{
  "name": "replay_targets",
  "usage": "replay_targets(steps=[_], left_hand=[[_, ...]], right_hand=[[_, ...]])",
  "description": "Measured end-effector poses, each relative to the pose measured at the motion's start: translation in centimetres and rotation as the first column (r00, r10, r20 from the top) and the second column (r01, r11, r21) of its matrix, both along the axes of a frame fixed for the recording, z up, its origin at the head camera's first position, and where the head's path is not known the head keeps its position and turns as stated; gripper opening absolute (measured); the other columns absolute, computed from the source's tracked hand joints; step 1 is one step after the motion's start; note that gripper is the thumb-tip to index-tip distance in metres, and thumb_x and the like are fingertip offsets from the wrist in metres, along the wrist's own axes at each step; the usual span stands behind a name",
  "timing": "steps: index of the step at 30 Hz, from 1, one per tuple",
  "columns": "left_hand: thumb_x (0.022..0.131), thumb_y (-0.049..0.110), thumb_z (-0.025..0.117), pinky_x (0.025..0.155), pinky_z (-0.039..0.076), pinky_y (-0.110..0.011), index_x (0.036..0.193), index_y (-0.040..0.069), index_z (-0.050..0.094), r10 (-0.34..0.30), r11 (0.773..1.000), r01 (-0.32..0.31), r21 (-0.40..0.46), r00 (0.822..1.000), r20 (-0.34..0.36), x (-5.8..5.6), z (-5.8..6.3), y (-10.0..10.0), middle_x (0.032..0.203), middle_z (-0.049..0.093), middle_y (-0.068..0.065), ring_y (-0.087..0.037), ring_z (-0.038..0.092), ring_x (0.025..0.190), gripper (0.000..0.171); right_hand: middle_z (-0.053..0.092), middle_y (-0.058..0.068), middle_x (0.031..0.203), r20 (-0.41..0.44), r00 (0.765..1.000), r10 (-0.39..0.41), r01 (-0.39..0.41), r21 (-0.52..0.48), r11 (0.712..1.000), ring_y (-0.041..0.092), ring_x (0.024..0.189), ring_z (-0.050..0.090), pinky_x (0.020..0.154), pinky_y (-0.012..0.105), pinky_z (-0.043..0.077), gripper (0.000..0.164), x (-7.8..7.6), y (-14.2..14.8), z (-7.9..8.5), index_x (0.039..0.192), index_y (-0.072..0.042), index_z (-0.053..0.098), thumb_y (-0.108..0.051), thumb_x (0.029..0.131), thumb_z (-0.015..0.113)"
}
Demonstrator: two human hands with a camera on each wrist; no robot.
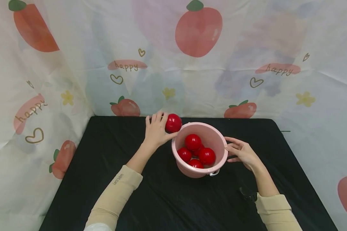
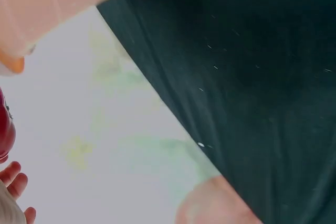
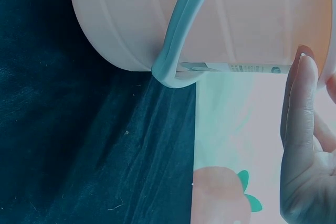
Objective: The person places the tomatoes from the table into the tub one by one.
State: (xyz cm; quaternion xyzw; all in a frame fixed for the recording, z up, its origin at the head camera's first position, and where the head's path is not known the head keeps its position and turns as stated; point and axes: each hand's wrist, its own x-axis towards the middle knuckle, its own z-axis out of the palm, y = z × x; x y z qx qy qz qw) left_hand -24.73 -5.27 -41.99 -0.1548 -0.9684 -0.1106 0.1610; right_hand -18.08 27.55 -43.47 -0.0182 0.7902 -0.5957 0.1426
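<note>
My left hand (image 1: 157,130) holds a glossy red ball (image 1: 173,123) beside the far left rim of a pink bucket (image 1: 181,166), with the thumb near that rim. Inside the bucket lie several more red balls (image 1: 207,156). At the bucket's right side, the extended fingers of my right hand (image 1: 244,154) touch the wall and rim from outside. The right wrist view shows one straight finger (image 3: 303,103) along the bucket wall. Only a sliver of a red ball (image 2: 5,129) and some fingertips (image 2: 17,184) enter the left wrist view.
The bucket stands upright on a black-covered table (image 1: 162,199). Its handle (image 3: 181,35) hangs down on the outside. A printed cloth (image 1: 167,38) with fruit and hearts rises behind the table and along its sides. A small dark object (image 1: 247,194) is near my right wrist.
</note>
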Motion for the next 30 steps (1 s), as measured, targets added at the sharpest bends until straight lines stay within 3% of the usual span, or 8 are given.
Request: replay_targets(steps=[6, 11, 21, 30], left_hand=[[0.07, 0.06, 0.061, 0.098, 0.025, -0.047, 0.13, 0.017, 0.041, -0.101, 0.988, 0.101, -0.114, 0.995, 0.013, 1.1, 0.2, 2.2, 0.128, 0.041, -0.004, -0.021, 0.037, 0.115, 0.077], [0.07, 0.064, 0.059, 0.1, 0.024, -0.046, 0.134, 0.02, 0.038, -0.198, 0.946, 0.207, -0.248, 0.978, 0.061, 2.1, -0.4, 3.9, 0.131, 0.039, -0.002, -0.019, 0.034, 0.118, 0.08], [0.068, 0.066, 0.06, 0.104, 0.024, -0.045, 0.135, 0.026, 0.037, -0.338, 0.809, 0.382, -0.447, 0.924, 0.178, 2.5, -0.7, 6.3, 0.134, 0.038, 0.002, -0.018, 0.032, 0.124, 0.082], [0.067, 0.066, 0.062, 0.103, 0.025, -0.041, 0.137, 0.031, 0.035, -0.356, 0.668, 0.458, -0.586, 0.889, 0.288, 2.7, -1.0, 7.7, 0.137, 0.037, 0.003, -0.017, 0.03, 0.123, 0.083]], right_hand=[[0.065, 0.0, 0.094, -0.011, 1.0, 0.0, 0.0, -0.003, 1.0, 0.016, 0.077, 0.065, 0.062, 0.036, 0.054, 0.058, 0.0, -0.1, 0.0, 0.137, 0.001, 0.034, -0.021, 0.09, 0.058], [0.065, 0.001, 0.095, 0.006, 1.0, -0.005, 0.005, -0.002, 1.0, 0.016, 0.077, 0.065, 0.064, 0.036, 0.054, 0.059, -0.1, 0.0, 0.0, 0.137, 0.001, 0.034, -0.023, 0.09, 0.059], [0.065, 0.007, 0.099, 0.0, 1.0, -0.004, 0.004, -0.001, 1.0, 0.019, 0.079, 0.066, 0.064, 0.037, 0.054, 0.06, 0.1, 0.1, 0.0, 0.138, 0.0, 0.034, -0.024, 0.089, 0.059], [0.065, 0.007, 0.1, 0.007, 1.0, -0.003, 0.003, -0.001, 1.0, 0.017, 0.078, 0.066, 0.065, 0.038, 0.054, 0.06, 0.0, 0.0, -0.1, 0.138, 0.0, 0.033, -0.024, 0.089, 0.059]])
